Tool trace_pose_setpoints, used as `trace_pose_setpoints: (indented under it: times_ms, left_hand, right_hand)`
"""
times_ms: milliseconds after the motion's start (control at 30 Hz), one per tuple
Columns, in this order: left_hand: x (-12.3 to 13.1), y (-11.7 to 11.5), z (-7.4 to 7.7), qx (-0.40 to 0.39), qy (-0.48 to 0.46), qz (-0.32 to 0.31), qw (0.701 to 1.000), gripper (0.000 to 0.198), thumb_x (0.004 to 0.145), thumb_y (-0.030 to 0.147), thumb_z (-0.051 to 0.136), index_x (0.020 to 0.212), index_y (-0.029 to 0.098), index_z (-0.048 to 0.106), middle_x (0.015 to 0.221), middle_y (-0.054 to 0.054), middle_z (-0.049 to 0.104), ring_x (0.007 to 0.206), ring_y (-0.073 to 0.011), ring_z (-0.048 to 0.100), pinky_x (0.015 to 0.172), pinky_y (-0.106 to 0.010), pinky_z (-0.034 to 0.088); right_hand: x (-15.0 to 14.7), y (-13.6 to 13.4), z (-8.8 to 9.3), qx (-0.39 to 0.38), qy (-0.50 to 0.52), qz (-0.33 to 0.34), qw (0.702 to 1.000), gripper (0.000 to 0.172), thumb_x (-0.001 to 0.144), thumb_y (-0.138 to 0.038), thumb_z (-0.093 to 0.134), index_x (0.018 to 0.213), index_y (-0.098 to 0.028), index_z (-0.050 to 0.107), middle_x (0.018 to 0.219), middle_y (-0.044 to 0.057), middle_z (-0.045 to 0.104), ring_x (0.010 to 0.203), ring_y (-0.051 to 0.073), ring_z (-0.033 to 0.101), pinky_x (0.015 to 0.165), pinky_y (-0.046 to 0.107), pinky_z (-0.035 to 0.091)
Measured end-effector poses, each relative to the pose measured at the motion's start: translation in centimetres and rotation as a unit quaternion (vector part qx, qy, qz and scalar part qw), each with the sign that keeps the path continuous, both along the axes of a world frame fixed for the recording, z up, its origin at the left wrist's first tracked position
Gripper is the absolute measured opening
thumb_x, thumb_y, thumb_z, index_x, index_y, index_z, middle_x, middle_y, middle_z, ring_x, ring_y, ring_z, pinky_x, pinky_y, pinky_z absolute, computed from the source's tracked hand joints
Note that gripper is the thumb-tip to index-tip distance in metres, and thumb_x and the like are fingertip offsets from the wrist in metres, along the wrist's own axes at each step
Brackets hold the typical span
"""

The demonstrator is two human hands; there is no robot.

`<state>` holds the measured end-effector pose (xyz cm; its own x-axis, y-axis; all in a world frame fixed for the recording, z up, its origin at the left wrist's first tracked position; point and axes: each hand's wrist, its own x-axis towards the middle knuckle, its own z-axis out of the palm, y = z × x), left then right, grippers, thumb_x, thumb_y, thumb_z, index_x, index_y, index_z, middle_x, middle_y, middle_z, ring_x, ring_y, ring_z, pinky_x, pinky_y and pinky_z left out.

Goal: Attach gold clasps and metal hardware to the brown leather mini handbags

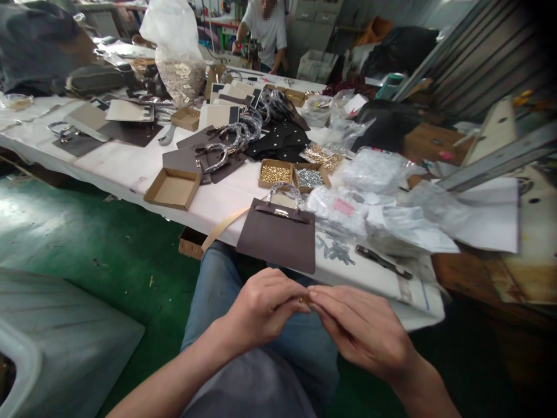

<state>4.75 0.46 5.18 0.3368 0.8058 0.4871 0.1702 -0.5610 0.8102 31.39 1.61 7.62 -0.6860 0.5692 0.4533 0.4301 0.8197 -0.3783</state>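
Observation:
My left hand (pixel 261 307) and my right hand (pixel 361 328) meet over my lap, fingertips pinched together on a tiny gold-coloured metal part (pixel 303 300). The part is mostly hidden by the fingers. Just beyond the hands, a dark brown leather panel (pixel 276 235) with a wrapped handle (pixel 285 188) hangs over the near edge of the white table (pixel 126 168). Behind it stand small cardboard boxes, one with gold fittings (pixel 275 172) and one with silver fittings (pixel 310 177).
An empty open cardboard box (pixel 173 188) sits near the table edge. Plastic bags (pixel 374 174) pile up at the right, more leather panels and wrapped handles (pixel 235 139) at the middle. A person in a white shirt (pixel 265 29) works at the back. Green floor lies to the left.

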Motion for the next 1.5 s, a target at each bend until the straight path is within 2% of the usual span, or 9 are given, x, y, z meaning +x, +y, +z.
trace_pose_setpoints:
  times_ms: [200, 367, 633, 733, 833, 900, 1033, 1200, 1500]
  left_hand:
    - [0.8, -0.4, 0.1, -0.046, -0.042, -0.003, 0.998, 0.011, 0.11, 0.026, 0.077, 0.116, 0.02, 0.084, 0.099, -0.007, 0.086, 0.089, -0.0218, 0.078, 0.084, -0.033, 0.062]
    - [1.7, -0.9, -0.2, -0.083, -0.064, 0.006, 0.994, 0.009, 0.107, 0.024, 0.079, 0.111, 0.02, 0.086, 0.096, -0.008, 0.085, 0.087, -0.0218, 0.078, 0.081, -0.032, 0.062]
    - [2.3, -1.5, -0.5, -0.165, -0.068, 0.007, 0.984, 0.009, 0.1, 0.014, 0.085, 0.103, 0.022, 0.087, 0.098, -0.004, 0.087, 0.089, -0.0202, 0.08, 0.081, -0.029, 0.061]
    - [2.5, -1.5, -0.7, -0.19, -0.081, 0.026, 0.978, 0.01, 0.098, 0.014, 0.088, 0.103, 0.023, 0.089, 0.097, -0.002, 0.087, 0.088, -0.0189, 0.08, 0.081, -0.028, 0.06]
    - [2.7, -1.5, -1.2, -0.208, -0.1, 0.035, 0.972, 0.01, 0.095, 0.018, 0.093, 0.103, 0.025, 0.091, 0.096, -0.002, 0.088, 0.086, -0.0188, 0.08, 0.081, -0.027, 0.06]
    - [2.8, -1.5, -1.5, -0.224, -0.113, 0.027, 0.968, 0.01, 0.093, 0.024, 0.097, 0.102, 0.025, 0.093, 0.095, -0.003, 0.088, 0.085, -0.0191, 0.08, 0.079, -0.027, 0.06]
    - [2.9, -1.5, -1.8, -0.24, -0.131, 0.007, 0.962, 0.016, 0.093, 0.035, 0.098, 0.102, 0.023, 0.093, 0.094, -0.005, 0.087, 0.083, -0.0191, 0.08, 0.078, -0.027, 0.059]
    - [3.2, -1.3, -1.3, -0.201, -0.145, -0.005, 0.969, 0.019, 0.097, 0.039, 0.094, 0.103, 0.02, 0.092, 0.095, -0.007, 0.088, 0.085, -0.0189, 0.08, 0.079, -0.027, 0.06]
    - [3.4, -1.5, -1.7, -0.153, -0.168, -0.004, 0.974, 0.021, 0.1, 0.041, 0.092, 0.103, 0.02, 0.091, 0.094, -0.009, 0.088, 0.084, -0.0205, 0.082, 0.081, -0.029, 0.063]
  right_hand:
    - [-0.4, -0.7, -0.4, -0.014, 0.039, -0.041, 0.998, 0.052, 0.091, -0.004, 0.081, 0.139, -0.026, 0.081, 0.12, 0.007, 0.089, 0.101, 0.026, 0.088, 0.094, 0.034, 0.072]
    - [-1.6, -1.5, -0.4, -0.042, 0.09, -0.093, 0.991, 0.034, 0.092, -0.003, 0.078, 0.117, -0.026, 0.08, 0.104, 0.004, 0.087, 0.088, 0.022, 0.086, 0.084, 0.029, 0.069]
    - [-2.2, -2.0, -1.0, -0.192, 0.155, -0.122, 0.961, 0.016, 0.099, -0.01, 0.073, 0.096, -0.025, 0.076, 0.088, 0.003, 0.08, 0.075, 0.02, 0.077, 0.071, 0.029, 0.063]
    - [-1.2, -2.0, -1.6, -0.227, 0.145, -0.135, 0.953, 0.014, 0.103, -0.013, 0.074, 0.101, -0.026, 0.08, 0.096, 0.004, 0.083, 0.084, 0.021, 0.079, 0.078, 0.03, 0.065]
    - [-0.4, -2.6, -2.2, -0.201, 0.174, -0.163, 0.95, 0.022, 0.102, -0.012, 0.076, 0.116, -0.028, 0.083, 0.113, 0.007, 0.085, 0.102, 0.025, 0.082, 0.091, 0.034, 0.067]
    - [-0.2, -3.1, -2.4, -0.185, 0.184, -0.16, 0.952, 0.028, 0.101, -0.011, 0.078, 0.121, -0.029, 0.083, 0.118, 0.008, 0.084, 0.108, 0.027, 0.082, 0.094, 0.036, 0.068]
    - [-0.5, -4.0, -1.8, -0.182, 0.165, -0.144, 0.959, 0.026, 0.1, -0.01, 0.078, 0.119, -0.028, 0.084, 0.116, 0.008, 0.084, 0.105, 0.026, 0.083, 0.09, 0.036, 0.068]
    - [-1.0, -4.2, -1.0, -0.179, 0.154, -0.167, 0.957, 0.018, 0.103, -0.012, 0.075, 0.114, -0.025, 0.079, 0.114, 0.009, 0.081, 0.104, 0.025, 0.081, 0.087, 0.035, 0.067]
    - [-0.7, -4.9, -1.3, -0.037, 0.071, -0.146, 0.986, 0.026, 0.103, -0.003, 0.069, 0.12, -0.022, 0.075, 0.116, 0.009, 0.083, 0.106, 0.022, 0.083, 0.095, 0.032, 0.069]
